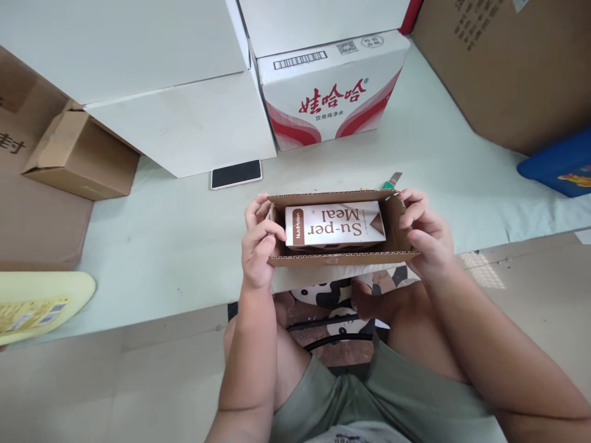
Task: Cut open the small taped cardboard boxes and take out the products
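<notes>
A small open brown cardboard box [341,258] sits at the near edge of a pale mat. Inside it lies a white and brown carton [335,224] printed "Su-per Meal", on its side. My left hand [258,243] grips the box's left end, fingers curled over the rim. My right hand [425,231] grips the right end, fingers closed on the wall. Both arms reach down from the lower part of the view.
A black phone [236,174] lies flat behind the box. A white case with red lettering [332,92], large white boxes [184,117] and brown cartons [78,154] stand behind. A blue object [558,163] is at the right, a yellow item [37,304] at the left.
</notes>
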The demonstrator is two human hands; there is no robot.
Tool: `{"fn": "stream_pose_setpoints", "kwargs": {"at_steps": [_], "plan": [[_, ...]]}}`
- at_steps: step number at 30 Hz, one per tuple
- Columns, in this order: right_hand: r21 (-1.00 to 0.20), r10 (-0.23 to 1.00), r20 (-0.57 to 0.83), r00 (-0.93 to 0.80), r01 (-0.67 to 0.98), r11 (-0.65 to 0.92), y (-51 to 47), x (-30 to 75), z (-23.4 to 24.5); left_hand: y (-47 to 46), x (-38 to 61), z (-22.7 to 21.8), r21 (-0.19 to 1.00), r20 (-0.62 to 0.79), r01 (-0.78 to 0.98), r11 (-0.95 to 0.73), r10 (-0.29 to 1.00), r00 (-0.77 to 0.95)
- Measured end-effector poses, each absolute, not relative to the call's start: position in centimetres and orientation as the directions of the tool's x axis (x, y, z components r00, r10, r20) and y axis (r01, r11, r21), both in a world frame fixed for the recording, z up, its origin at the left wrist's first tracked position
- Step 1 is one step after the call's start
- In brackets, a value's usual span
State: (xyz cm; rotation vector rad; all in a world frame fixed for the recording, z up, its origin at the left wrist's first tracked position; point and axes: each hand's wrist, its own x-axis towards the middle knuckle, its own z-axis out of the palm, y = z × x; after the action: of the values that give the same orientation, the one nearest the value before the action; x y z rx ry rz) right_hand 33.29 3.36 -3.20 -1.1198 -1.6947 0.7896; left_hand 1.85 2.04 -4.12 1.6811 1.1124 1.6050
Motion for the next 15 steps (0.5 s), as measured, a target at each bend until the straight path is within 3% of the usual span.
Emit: {"fn": "stream_pose_setpoints", "kwargs": {"at_steps": [6,10,15], "plan": [[-0.925,0.940,0.339,-0.038,0.170,0.341,3.28,32.70,-2.84,1.92,1.68,-3.88,0.819,0.550,0.223,-0.528,0.834,-0.041],[-0.888,0.909,0.415,-0.038,0.202,0.414,3.28,32.72,-2.96,1.96,1.89,-3.96,0.809,0.573,0.206,-0.550,0.817,-0.065],[-0.858,0.912,0.405,-0.062,0.317,0.403,3.30,33.08,-2.99,1.83,1.82,-3.46,0.813,0.551,0.255,-0.524,0.833,-0.045]]}}
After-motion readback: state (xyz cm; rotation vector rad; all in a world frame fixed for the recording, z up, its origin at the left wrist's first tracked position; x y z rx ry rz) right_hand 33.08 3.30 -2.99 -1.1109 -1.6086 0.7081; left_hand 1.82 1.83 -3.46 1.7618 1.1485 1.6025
